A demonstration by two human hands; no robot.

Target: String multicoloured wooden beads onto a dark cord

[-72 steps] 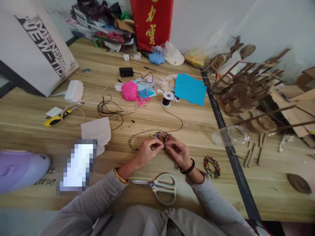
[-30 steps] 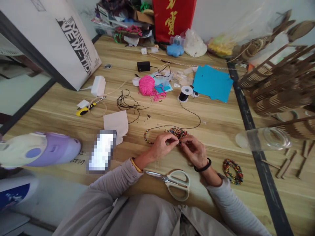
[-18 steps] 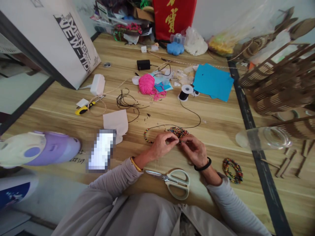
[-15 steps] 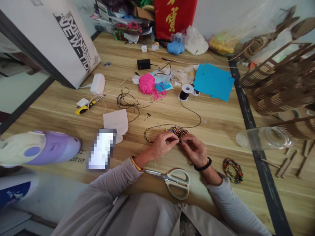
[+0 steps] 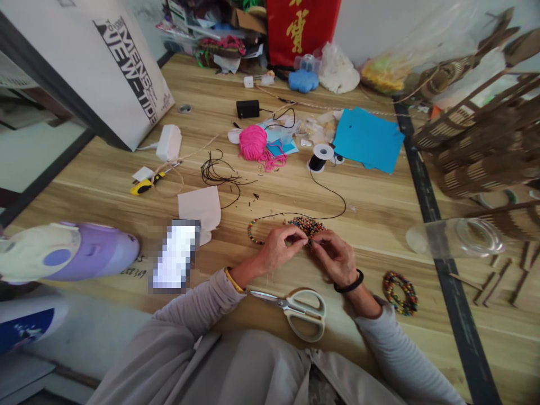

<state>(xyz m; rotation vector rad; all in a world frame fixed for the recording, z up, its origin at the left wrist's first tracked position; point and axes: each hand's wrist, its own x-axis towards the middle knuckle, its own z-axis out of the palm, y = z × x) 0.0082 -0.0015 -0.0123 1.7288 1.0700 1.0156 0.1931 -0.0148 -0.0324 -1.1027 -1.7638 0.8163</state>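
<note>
The light in here is soft and a little dull, brightest across the middle of the tabletop (image 5: 291, 194), with faint shadows beneath the hands (image 5: 276, 247). The jar (image 5: 449, 238) catches pale glints. Rightward, the baskets (image 5: 468, 175) stretch and smear; the phone (image 5: 175, 256) glares white, in coarse blocks.

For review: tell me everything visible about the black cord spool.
The spool stands on end on the wooden table: two round, pale, plastic-looking flanges, a hole in the top one, black cord wound between them. A length trails off, loops around and leads to strung beads. Blue sheets lie beside it, contact unclear. Neither the left hand nor right hand touches it.
</note>
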